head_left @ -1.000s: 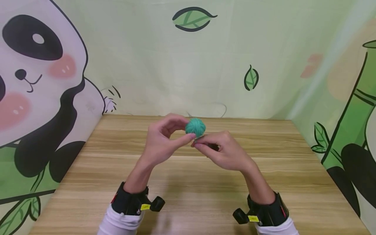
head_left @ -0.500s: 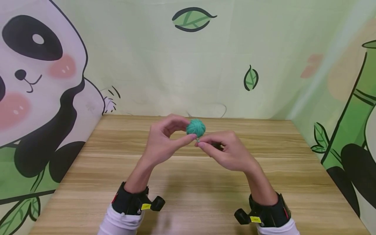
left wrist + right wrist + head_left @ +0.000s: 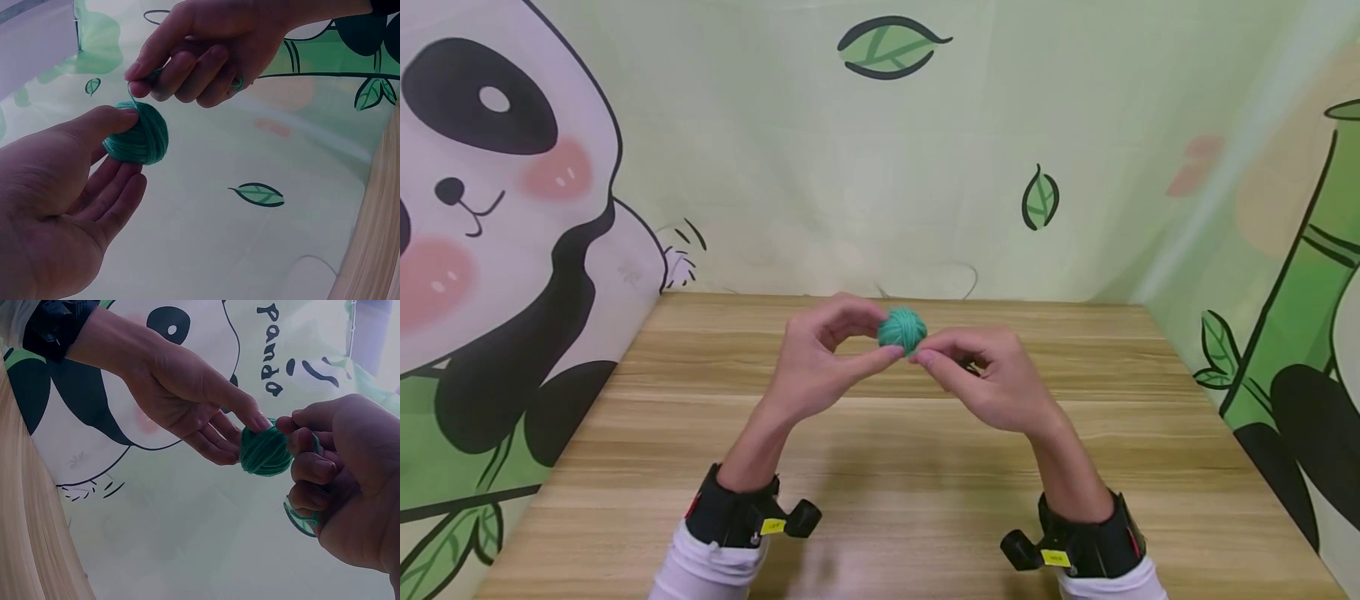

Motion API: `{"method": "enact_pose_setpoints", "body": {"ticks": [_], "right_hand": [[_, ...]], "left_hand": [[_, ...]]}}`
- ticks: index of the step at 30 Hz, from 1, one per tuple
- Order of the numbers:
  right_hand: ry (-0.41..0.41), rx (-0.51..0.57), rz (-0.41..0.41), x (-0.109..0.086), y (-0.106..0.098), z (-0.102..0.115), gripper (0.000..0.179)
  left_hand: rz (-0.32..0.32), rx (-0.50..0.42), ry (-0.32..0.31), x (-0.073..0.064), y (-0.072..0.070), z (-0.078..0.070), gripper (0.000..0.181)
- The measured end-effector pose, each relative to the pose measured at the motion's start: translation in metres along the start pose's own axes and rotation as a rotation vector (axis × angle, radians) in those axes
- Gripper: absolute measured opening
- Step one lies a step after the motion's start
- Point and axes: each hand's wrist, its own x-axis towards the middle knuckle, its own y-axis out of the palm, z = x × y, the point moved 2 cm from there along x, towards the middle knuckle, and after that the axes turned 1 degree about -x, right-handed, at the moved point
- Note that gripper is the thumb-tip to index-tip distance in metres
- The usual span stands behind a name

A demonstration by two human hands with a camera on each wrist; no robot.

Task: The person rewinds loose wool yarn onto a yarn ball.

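Observation:
A small ball of teal yarn point(image 3: 902, 331) is held in the air above the table, between the thumb and fingers of my left hand point(image 3: 820, 358). Close at its right side, my right hand point(image 3: 992, 375) pinches a strand of the same yarn between thumb and forefinger. In the left wrist view the strand point(image 3: 130, 92) runs from the top of the ball up to those fingertips. The right hand's other fingers are curled, and a bit of loose yarn point(image 3: 303, 517) shows by them in the right wrist view.
Below the hands lies a wood-grain table point(image 3: 880, 467). A cloth backdrop point(image 3: 760, 150) printed with pandas, leaves and bamboo rises behind and along both sides. Each wrist carries a black strap with a small camera point(image 3: 803, 518).
The right hand has shifted slightly right and up, still pinching the strand. The left hand and the ball have drifted a little to the right, and the ball's windings show a different angle.

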Motion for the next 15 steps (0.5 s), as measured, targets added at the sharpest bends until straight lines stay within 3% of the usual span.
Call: {"method": "enact_pose_setpoints", "body": {"ticks": [8, 15], "right_hand": [[-0.026, -0.01, -0.047, 0.0002, -0.0007, 0.0006, 0.013], [-0.021, 0.002, -0.076, 0.0, -0.0012, 0.0007, 0.011]], "left_hand": [[0.032, 0.0, -0.012, -0.0006, 0.0014, -0.0009, 0.035], [0.079, -0.019, 0.015, -0.0001, 0.002, 0.0, 0.036]]}}
